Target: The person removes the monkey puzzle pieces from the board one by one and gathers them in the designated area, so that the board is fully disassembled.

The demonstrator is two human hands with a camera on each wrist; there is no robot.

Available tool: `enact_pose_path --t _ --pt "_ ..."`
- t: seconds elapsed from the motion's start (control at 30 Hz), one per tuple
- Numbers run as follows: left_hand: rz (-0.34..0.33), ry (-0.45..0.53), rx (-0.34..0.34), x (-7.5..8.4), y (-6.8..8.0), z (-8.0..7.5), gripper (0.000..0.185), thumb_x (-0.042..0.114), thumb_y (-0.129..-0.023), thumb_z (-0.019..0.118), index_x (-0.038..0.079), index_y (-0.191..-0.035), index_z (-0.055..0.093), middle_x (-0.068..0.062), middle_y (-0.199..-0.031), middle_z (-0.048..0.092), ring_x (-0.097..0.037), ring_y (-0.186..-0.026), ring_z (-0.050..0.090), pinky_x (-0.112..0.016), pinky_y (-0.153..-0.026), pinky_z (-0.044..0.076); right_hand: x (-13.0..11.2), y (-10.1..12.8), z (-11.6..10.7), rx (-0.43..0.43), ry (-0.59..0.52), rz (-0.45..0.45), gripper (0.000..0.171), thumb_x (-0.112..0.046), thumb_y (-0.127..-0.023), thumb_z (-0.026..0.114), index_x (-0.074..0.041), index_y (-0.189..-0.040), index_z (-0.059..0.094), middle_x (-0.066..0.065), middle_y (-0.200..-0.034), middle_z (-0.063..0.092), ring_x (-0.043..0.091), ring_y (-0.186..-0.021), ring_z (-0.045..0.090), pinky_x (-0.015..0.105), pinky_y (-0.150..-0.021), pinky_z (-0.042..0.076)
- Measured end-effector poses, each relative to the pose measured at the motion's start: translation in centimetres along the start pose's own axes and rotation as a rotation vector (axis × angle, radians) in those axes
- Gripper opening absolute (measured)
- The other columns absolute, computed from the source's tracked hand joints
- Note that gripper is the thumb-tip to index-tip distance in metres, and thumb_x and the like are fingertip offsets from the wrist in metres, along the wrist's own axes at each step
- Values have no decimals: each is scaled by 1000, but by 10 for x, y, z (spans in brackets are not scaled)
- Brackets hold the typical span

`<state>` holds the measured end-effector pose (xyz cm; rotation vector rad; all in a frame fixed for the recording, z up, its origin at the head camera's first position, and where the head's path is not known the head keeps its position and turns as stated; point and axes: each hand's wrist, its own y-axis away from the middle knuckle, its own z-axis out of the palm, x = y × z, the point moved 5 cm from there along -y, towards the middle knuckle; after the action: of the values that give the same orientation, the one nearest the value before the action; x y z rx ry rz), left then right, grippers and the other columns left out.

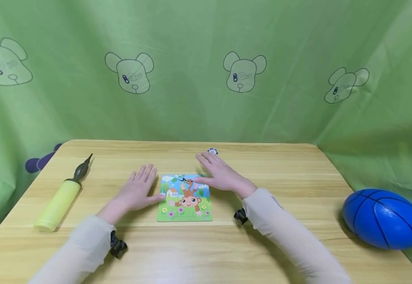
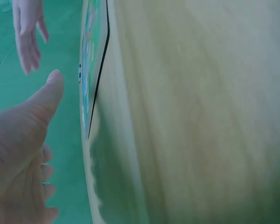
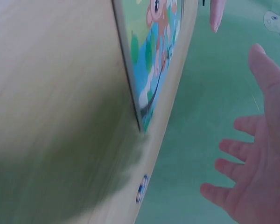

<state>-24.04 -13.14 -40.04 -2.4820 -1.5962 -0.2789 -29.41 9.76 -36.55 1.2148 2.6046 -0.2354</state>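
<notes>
Head view: the puzzle (image 1: 187, 202) lies flat on the table (image 1: 177, 256); sleeves are cut off below, and the badge (image 1: 212, 151) at one o'clock is hard to read; the right hand (image 1: 223, 175), at two o'clock, hides an upper corner; the left hand (image 1: 138, 193) is at nine, its fingers slightly spread, thumb overlapping the edge; the pump (image 1: 60, 203) lies at nine, the ball (image 1: 383, 219) at three by the table's edge; room for moving at six; printed sky faces twelve, grass six; near-square, long axis not determinable.

Left wrist view: the puzzle shows nearly edge-on at twelve, cut off above; the left thumb is raised apart from it; finger spacing cannot be told.

Right wrist view: puzzle cut off at twelve; right fingers spread, thumb apart from it.
</notes>
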Motion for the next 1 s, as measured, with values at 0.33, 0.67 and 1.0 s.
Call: enact_pose_path --t 0.33,0.67,1.0 --pt "-3 -11 -113 7 -3 12 90 57 -87 49 -7 -143 18 -24 -148 11 -40 -135 10 -54 -108 8 -24 -32 27 -145 -107 -53 80 -50 -86 58 -14 -147 22 10 -148 24 25 -134 23 42 -106 25" --pt "10 -23 -243 12 -4 17 85 54 -91 45 -8 -142 19 -24 -148 12 -40 -135 12 -55 -107 10 -45 -55 50 -206 -5 -116 75 -45 -79 68 -12 -140 39 9 -134 42 21 -119 40 34 -100 36" --pt "29 -36 -268 18 -3 17 79 47 -93 45 -11 -140 21 -26 -147 14 -41 -134 15 -52 -107 16 -55 -66 54 -212 75 -136 66 -42 -77 69 -12 -133 51 4 -113 47 14 -96 43 24 -83 42"
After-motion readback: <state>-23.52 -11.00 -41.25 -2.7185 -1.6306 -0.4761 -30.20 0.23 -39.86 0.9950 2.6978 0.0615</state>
